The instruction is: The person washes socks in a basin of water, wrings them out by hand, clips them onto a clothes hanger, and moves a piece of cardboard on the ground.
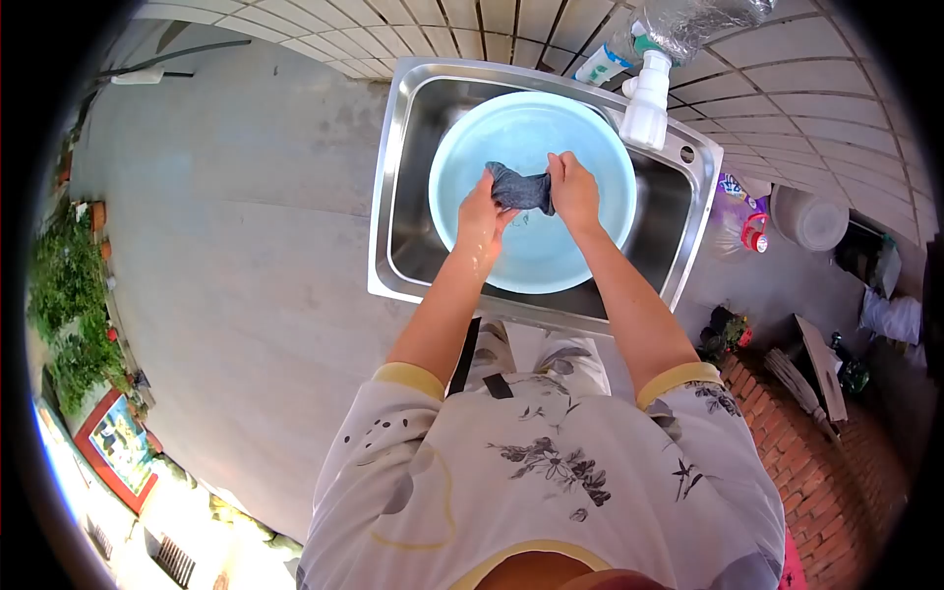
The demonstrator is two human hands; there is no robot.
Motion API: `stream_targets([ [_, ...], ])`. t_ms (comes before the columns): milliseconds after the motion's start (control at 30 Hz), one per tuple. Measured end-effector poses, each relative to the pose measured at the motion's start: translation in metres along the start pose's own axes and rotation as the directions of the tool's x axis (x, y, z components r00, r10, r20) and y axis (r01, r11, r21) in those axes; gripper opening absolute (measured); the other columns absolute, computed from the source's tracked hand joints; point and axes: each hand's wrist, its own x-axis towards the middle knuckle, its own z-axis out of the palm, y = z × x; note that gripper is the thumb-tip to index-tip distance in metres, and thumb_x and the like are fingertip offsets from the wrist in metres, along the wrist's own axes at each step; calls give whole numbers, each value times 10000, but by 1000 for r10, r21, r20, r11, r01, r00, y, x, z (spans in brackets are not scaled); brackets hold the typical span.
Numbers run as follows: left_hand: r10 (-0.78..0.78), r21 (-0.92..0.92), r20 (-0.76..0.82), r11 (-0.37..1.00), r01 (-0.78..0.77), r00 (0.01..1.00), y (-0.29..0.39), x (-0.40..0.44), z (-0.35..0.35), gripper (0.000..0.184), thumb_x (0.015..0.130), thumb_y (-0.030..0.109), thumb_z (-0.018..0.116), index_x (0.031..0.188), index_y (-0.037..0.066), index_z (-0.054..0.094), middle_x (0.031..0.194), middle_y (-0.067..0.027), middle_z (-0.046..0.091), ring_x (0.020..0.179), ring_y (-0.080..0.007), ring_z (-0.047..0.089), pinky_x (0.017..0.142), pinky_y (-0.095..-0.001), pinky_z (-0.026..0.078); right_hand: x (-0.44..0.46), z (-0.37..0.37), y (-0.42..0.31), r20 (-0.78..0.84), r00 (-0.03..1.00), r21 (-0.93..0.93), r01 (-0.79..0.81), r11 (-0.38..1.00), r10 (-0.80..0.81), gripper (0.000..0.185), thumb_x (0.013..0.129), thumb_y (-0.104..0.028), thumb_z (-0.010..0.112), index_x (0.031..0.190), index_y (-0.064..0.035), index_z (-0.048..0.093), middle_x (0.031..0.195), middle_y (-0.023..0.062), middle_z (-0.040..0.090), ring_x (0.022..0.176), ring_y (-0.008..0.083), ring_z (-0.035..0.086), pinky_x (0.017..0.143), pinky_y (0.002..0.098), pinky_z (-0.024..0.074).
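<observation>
A small dark grey cloth (521,190) is stretched between my two hands above a light blue round basin (531,261). My left hand (480,211) grips the cloth's left end, its fingers wrapped round it. On the right end, my right hand (573,192) is closed with the thumb side up. Water glistens on my left wrist. The basin sits inside a stainless steel sink (408,177) and holds what looks like clear water, with a few dark specks below the cloth.
A white tap (646,103) stands at the sink's back right, against the tiled wall (777,69). To the right on the floor are a bottle with a red handle (754,234), a pale bucket (811,218) and a broom (801,388). Plants (74,295) line the far left.
</observation>
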Motion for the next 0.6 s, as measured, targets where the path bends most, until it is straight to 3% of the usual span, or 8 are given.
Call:
stream_targets([
  [67,1,-81,-56,997,-6,998,11,-3,-8,692,961,462,537,1468,59,294,1460,-219,364,1274,-335,481,1041,-467,416,-15,-13,14,-126,990,-17,-58,998,55,275,943,-267,535,1162,-125,446,1271,220,508,796,410,655,692,509,512],
  [167,85,219,-107,974,-59,991,-23,8,8,669,962,456,532,1474,92,302,1477,-172,362,1295,-322,448,1032,-479,403,-47,16,41,-139,981,-430,66,900,-138,168,905,-148,540,1055,-81,503,1074,207,630,824,356,664,681,490,510],
  [200,155,438,-114,895,-90,981,-19,22,4,675,951,489,528,1481,134,308,1492,-114,357,1317,-307,410,1033,-494,386,-48,12,28,77,980,-420,201,885,-186,270,844,-80,572,1104,-65,499,992,219,651,893,344,659,713,488,511],
  [300,287,534,-34,815,-225,957,-20,37,-4,661,939,525,518,1463,164,340,1477,-72,375,1342,-299,366,1046,-505,360,-23,-2,38,-4,962,-119,271,955,-273,365,826,-72,588,1172,-64,473,1022,221,645,937,371,648,781,487,511],
  [400,48,249,-27,968,-40,998,-14,20,31,706,902,617,515,1387,112,424,1345,-103,461,1202,-225,472,953,-478,440,-27,10,-8,-23,1000,237,15,971,-10,293,825,-110,621,1104,-96,534,989,151,664,917,357,650,760,443,506],
  [500,-125,12,224,992,126,967,-7,37,24,744,870,698,497,1282,79,500,1167,-99,552,1045,-239,561,844,-412,516,-78,0,-77,-228,923,207,357,911,-310,210,822,-153,661,1006,-112,569,892,96,666,788,312,660,652,386,502],
  [533,-51,-55,96,997,56,994,13,-3,59,720,839,739,503,1103,73,569,949,-60,591,818,-198,604,665,-312,543,-101,-5,-92,-302,879,165,430,888,-370,160,836,-161,666,954,-105,574,788,89,647,653,300,627,570,358,477],
  [600,-148,-175,239,966,193,960,21,12,49,714,813,740,544,1033,61,573,838,-27,578,733,-142,580,632,-259,533,-120,-11,-109,-373,826,90,487,869,-423,121,858,-173,668,880,-98,576,677,79,628,527,290,599,495,336,455],
])
